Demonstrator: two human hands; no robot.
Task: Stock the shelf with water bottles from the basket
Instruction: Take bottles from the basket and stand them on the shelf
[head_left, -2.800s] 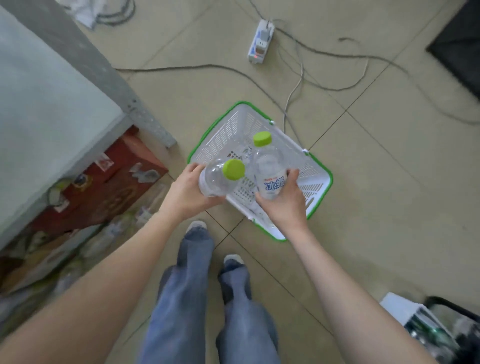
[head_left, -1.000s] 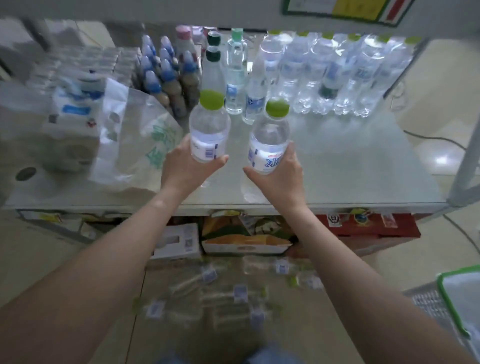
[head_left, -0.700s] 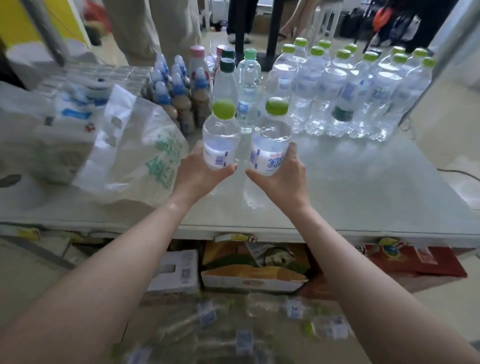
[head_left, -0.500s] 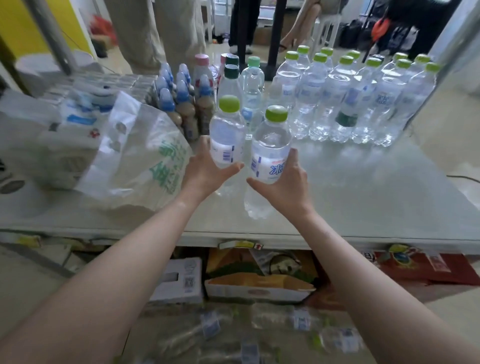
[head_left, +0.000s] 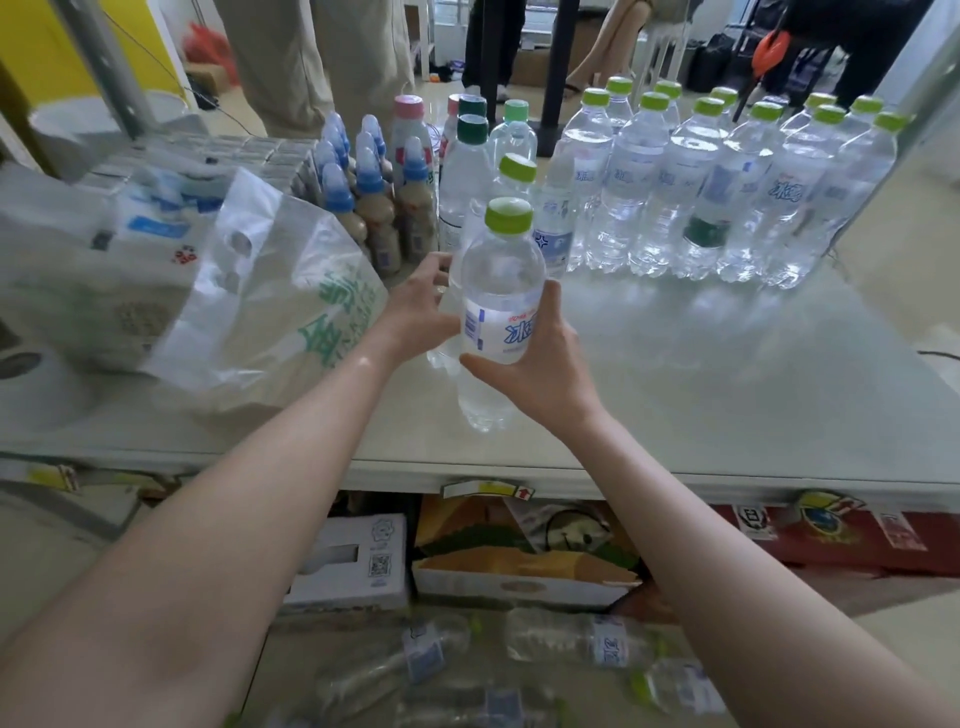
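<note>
Your right hand (head_left: 540, 371) grips the near water bottle (head_left: 501, 306) around its label, lime cap up, held above the shelf top (head_left: 727, 395). Your left hand (head_left: 415, 312) wraps a second bottle (head_left: 511, 179) just behind it; its body is mostly hidden and only the green cap shows clearly. Both bottles are upright, close together. Beyond them stands a row of green-capped water bottles (head_left: 727, 192). A plastic bag (head_left: 270, 306) lies left of your left hand. Blue-capped brown bottles (head_left: 374, 208) stand behind it.
</note>
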